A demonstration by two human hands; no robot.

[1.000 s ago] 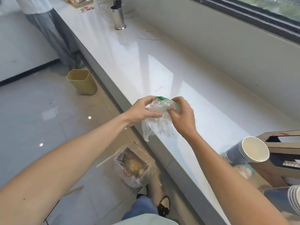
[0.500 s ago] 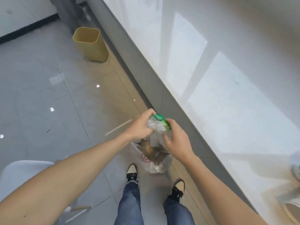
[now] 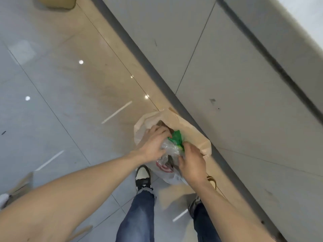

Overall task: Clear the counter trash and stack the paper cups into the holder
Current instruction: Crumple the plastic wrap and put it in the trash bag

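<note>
binning trash: both hands, left (image 3: 153, 145) and right (image 3: 191, 165), pinch shut on the wrapper (image 3: 172, 145), over the open bag (image 3: 194, 135) on the floor. next: release inside, then cups.

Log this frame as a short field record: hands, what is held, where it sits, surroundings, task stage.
left hand: left hand grips the crumpled clear plastic wrap
right hand: right hand grips the same wrap from the other side
held item: clear plastic with a green piece
position: over the open mouth of the trash bag on the floor
surroundings: tiled floor, counter front, person's shoes and jeans below
task stage: trash at the bag, not released; cups out of view
</note>
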